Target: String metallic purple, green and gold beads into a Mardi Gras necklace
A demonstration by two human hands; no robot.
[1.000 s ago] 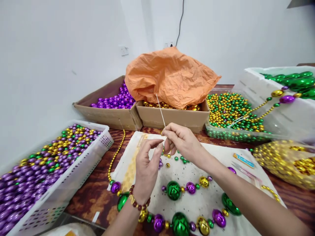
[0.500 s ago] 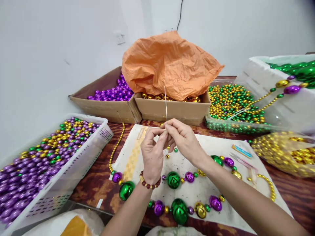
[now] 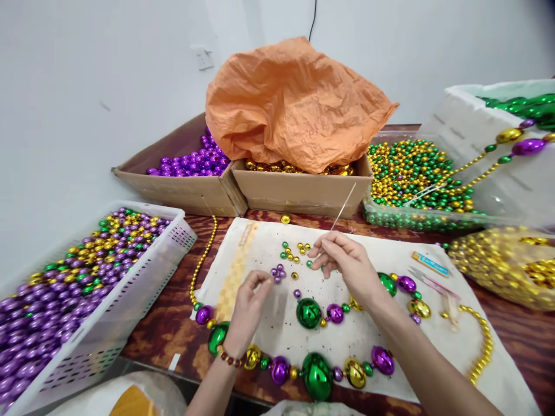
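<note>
My right hand (image 3: 340,257) is raised over the white cloth (image 3: 277,335), thumb and fingers pinching a thin pale needle-like rod (image 3: 344,206) that points up and away. My left hand (image 3: 251,294) is lower, its fingertips pinched together beside a cluster of small purple beads (image 3: 278,273); whatever they hold is too small to make out. Small gold beads (image 3: 300,248) and a few green ones lie between the hands. In front stretches a bead strand with a large green bead (image 3: 317,375). A shorter row with a green ball (image 3: 309,313) lies behind it.
A white basket of purple beads (image 3: 130,277) stands left. Cardboard boxes, one of purple beads (image 3: 191,164), one under an orange bag (image 3: 299,110), stand behind. Right are a clear tub of beads (image 3: 407,173), a bag of gold beads (image 3: 485,260), scissors (image 3: 429,280) and a box cutter (image 3: 430,264).
My hands were together and have parted. The left moved down and left to the small purple beads; the right moved right with the rod, which now tilts rather than standing upright.
</note>
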